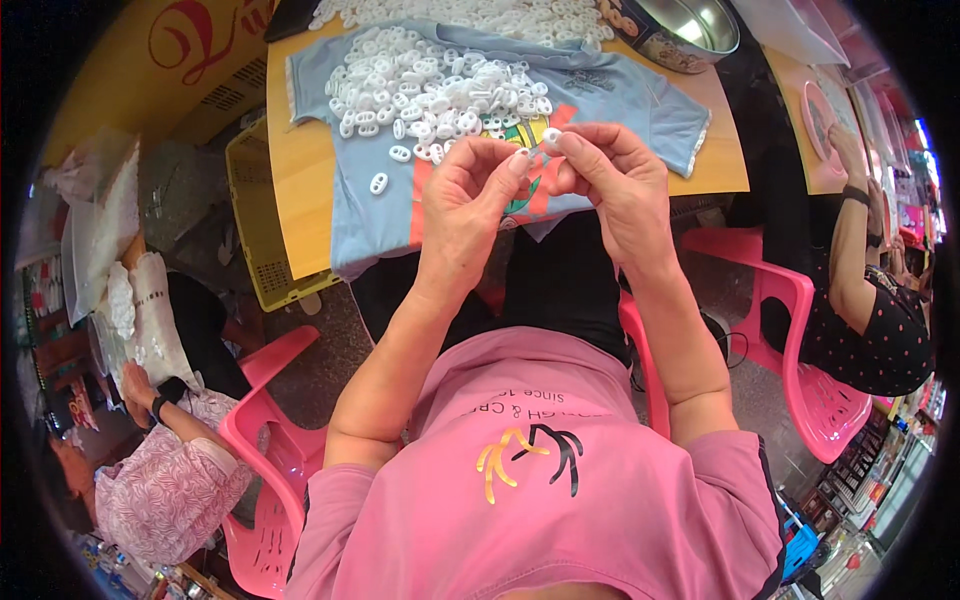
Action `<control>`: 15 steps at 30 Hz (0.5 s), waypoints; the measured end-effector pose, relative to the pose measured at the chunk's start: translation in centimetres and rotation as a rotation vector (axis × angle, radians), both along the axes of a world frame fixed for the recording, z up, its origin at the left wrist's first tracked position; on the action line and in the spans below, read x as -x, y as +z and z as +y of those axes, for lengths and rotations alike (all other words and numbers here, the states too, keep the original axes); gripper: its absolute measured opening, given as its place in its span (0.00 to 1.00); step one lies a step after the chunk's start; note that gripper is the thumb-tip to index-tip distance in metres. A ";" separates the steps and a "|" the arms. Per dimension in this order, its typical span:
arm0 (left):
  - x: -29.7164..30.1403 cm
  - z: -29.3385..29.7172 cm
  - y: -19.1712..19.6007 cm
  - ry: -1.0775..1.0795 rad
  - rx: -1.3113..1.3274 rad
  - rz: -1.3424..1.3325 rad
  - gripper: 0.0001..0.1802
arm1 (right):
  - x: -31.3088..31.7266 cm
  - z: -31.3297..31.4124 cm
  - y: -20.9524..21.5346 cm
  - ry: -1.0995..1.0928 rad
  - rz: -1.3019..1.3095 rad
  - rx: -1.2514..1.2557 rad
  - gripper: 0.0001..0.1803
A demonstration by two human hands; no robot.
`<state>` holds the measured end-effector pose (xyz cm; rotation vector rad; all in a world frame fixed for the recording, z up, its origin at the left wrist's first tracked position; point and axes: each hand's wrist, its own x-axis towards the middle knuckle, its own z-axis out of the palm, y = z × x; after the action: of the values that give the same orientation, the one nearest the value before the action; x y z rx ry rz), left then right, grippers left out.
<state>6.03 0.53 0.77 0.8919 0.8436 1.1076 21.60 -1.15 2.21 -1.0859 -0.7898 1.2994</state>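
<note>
A person in a pink T-shirt sits at a wooden table point(300, 190), both bare hands raised together above the table's near edge. The right hand point(610, 190) pinches a small white plastic piece point(551, 138) between thumb and forefinger, the piece showing just at the fingertips, at the top of the grip. The left hand point(465, 205) curls in close beside it, its fingertips point(518, 160) bent toward the same piece and touching or nearly touching it; whether the left hand shares the hold cannot be told from this angle.

Just beyond the hands, a light blue T-shirt point(620, 100) lies spread flat across the table, carrying a heap of white plastic pieces point(440, 85) of the same kind. Two loose pieces lie apart from the heap on the shirt's left side, toward the person. More white pieces spread along the far edge of the table, near a round metal bowl point(690, 25) at its far right corner.

A yellow plastic crate point(255, 235) stands on the floor just beside the table on the left. Pink plastic chairs point(800, 330) flank the person on both sides. Another person in a patterned top sits at lower left beside white bags, and a second, in a dark dotted top, sits at right, a hand raised.
</note>
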 end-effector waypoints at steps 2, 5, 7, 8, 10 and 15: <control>-0.1 -0.1 0.3 0.004 -0.012 0.014 0.07 | 0.4 0.0 -0.3 -0.034 0.007 -0.017 0.09; 0.0 -0.1 0.2 0.010 -0.028 0.009 0.07 | 0.7 -0.1 -0.7 -0.028 -0.033 -0.045 0.08; 0.0 -0.2 0.3 0.009 -0.034 -0.008 0.08 | 0.8 -0.2 -0.6 -0.042 -0.066 -0.060 0.07; 0.0 -0.2 0.4 0.012 -0.040 -0.007 0.08 | 0.8 -0.3 -0.6 -0.042 -0.066 -0.061 0.07; 0.0 -0.3 0.4 0.015 -0.045 -0.009 0.08 | 0.9 -0.3 -0.6 -0.063 -0.165 -0.077 0.07; 0.0 -0.4 0.5 0.023 -0.026 -0.013 0.08 | 1.0 -0.3 -0.7 -0.072 -0.214 -0.115 0.07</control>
<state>6.06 0.14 1.26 0.8974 0.8321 1.1449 20.61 -1.49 1.54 -1.1623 -0.9637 1.0760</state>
